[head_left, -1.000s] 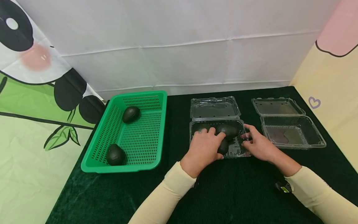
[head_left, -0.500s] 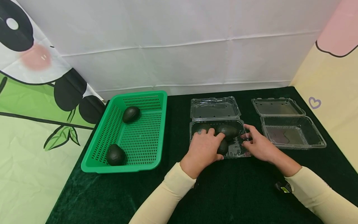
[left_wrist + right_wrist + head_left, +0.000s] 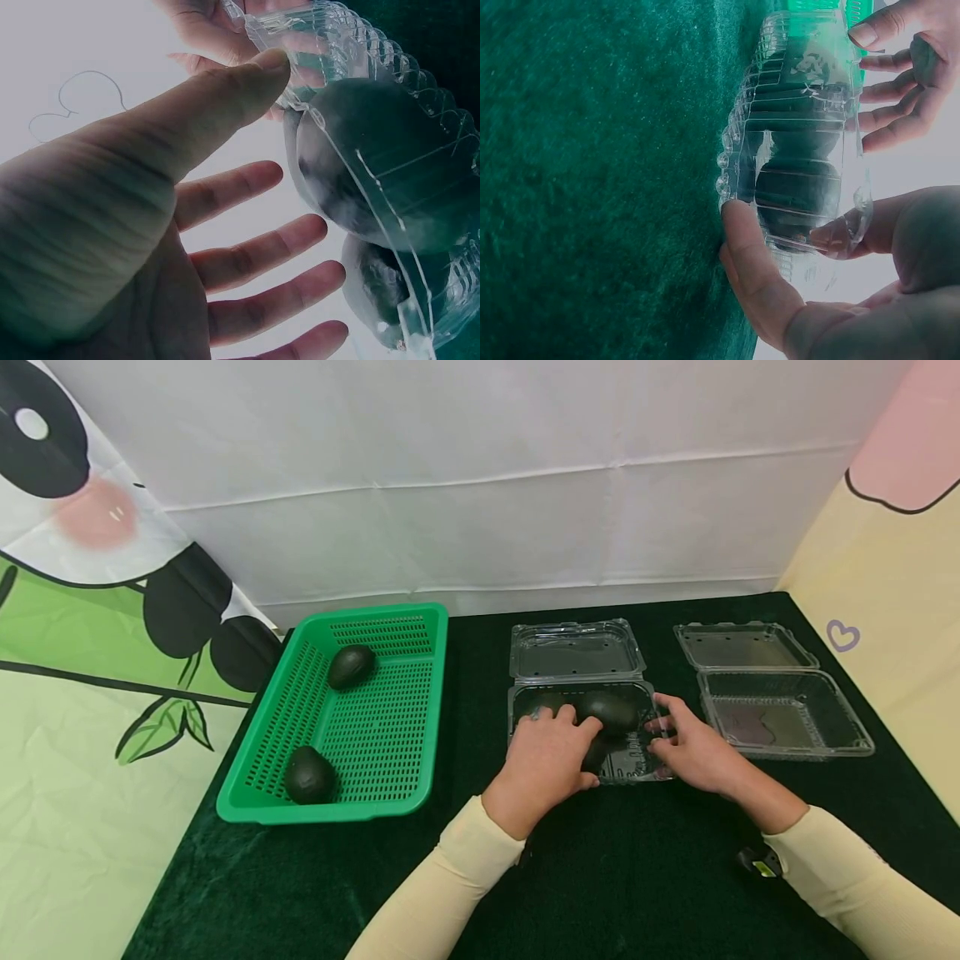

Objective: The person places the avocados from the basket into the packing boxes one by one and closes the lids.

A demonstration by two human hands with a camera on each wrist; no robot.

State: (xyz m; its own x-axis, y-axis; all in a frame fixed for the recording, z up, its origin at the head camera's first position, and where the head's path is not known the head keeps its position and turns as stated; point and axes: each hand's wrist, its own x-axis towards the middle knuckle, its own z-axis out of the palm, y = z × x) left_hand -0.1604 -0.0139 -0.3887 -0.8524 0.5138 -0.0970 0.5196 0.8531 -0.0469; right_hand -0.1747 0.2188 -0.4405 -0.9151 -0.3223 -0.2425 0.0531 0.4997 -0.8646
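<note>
The left hand (image 3: 543,760) lies over the near left part of a clear plastic box (image 3: 637,766) that sits open on the dark green worktop (image 3: 645,877), its lid (image 3: 573,649) folded back flat behind it. The left fingers (image 3: 247,184) are spread and fairly straight over the avocados in the box, and the left thumb reaches to the box's ribbed rim; whether the fingers press on the fruit I cannot tell. One avocado (image 3: 611,712) shows at the back of the box, and another (image 3: 596,753) is half hidden under the left hand. The right hand (image 3: 693,752) is at the right side of the same box, its thumb against the outer wall by the worktop and its fingers (image 3: 660,724) relaxed and slightly apart at the rim, touching the plastic rather than clamping it. In the right wrist view the avocados show dark through the ribbed wall of the box. To the right, well apart from the hands, a second clear box (image 3: 783,710) lies open. To the left stands a green basket (image 3: 420,710) with 2 avocados, one at the back (image 3: 351,666) and one at the front (image 3: 309,774). Both arms wear cream sleeves (image 3: 442,893).
</note>
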